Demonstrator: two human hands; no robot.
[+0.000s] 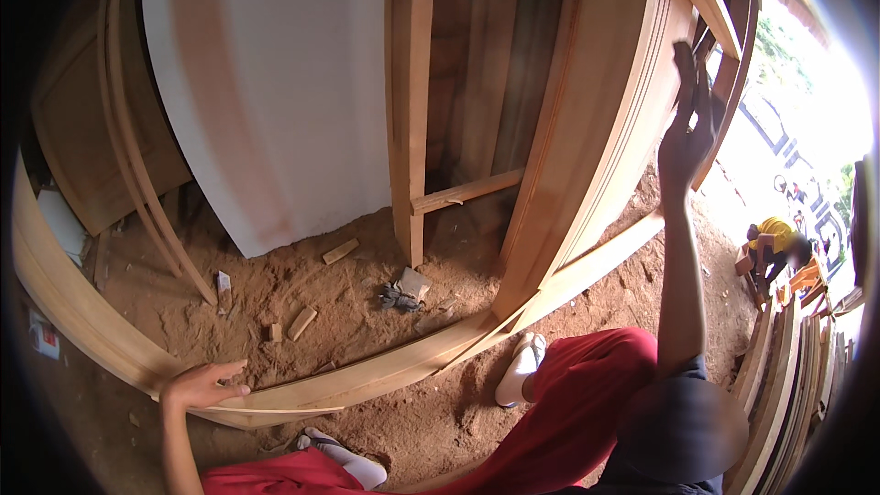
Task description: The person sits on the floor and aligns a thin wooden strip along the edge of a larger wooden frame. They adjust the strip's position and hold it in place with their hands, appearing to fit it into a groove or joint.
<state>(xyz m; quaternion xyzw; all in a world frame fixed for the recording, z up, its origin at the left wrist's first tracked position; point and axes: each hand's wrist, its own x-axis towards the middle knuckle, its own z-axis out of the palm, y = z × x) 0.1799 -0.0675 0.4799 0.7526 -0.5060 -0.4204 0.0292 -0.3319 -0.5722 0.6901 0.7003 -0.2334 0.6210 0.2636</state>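
My left hand rests at the near edge of a long pale wooden frame piece, its fingers stretched out and apart over the wood. The piece looks curved in this view and crosses low in front of my legs. At the right my right arm is raised, and my right hand is up with fingers extended, beside the upper end of a wide grooved wooden panel. Nothing shows in that hand; whether it touches the wood I cannot tell. The panel's lower end meets the long piece.
A white board and an upright wooden post stand ahead. Sandy, sawdust-covered ground holds wood offcuts and a dark crumpled scrap. Stacked timber lies at right, near a bent-over person in yellow. My feet are beside the frame.
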